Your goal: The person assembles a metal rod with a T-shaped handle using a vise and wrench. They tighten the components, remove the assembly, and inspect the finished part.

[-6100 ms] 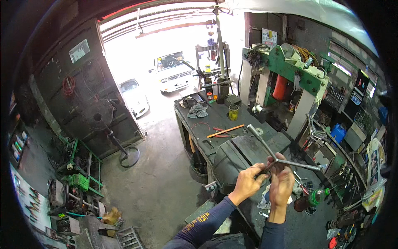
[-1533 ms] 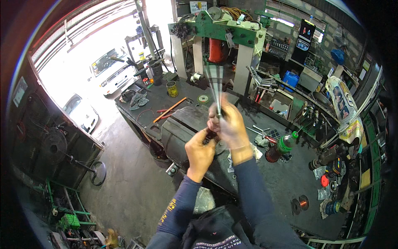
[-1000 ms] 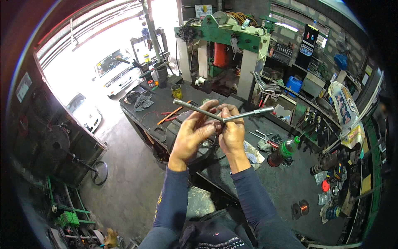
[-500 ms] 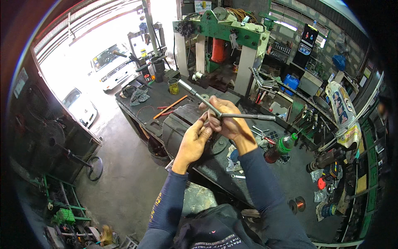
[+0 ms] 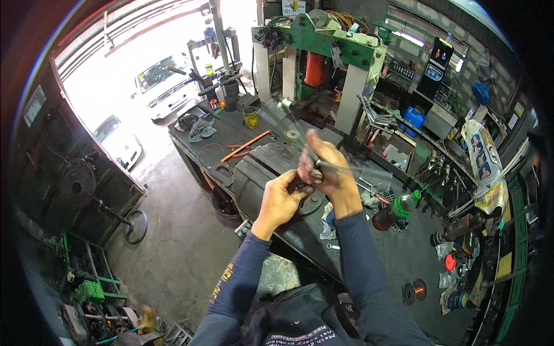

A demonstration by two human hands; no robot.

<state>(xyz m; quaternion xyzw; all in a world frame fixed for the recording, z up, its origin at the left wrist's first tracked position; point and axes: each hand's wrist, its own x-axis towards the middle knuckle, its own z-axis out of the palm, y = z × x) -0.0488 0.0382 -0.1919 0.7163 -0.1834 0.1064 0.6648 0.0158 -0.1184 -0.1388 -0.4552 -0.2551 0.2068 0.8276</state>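
Observation:
Over the workbench (image 5: 358, 256), my right hand (image 5: 332, 173) is at the hub of a three-way socket wrench (image 5: 325, 165). Its thumb points up and its fingers curl at the hub. The wrench's arms are smeared by motion, one toward the upper left, another toward the right. Just below, my left hand (image 5: 278, 203) pinches something dark at its fingertips; the fingers hide most of it. Beneath both hands sits a large dark metal vise-like block (image 5: 254, 181).
An orange bar (image 5: 247, 146), a yellow cup (image 5: 250, 118) and a grey rag (image 5: 201, 130) lie left on the bench. To the right are a green-capped bottle (image 5: 398, 209), a wire spool (image 5: 414, 292) and a small wrench (image 5: 333, 247). A green press frame (image 5: 323, 39) stands behind.
The socket wrench has gone from sharp to blurred, its arms swinging round. My right hand's thumb has lifted away. The whole view has shifted slightly, with the bench appearing further right and lower.

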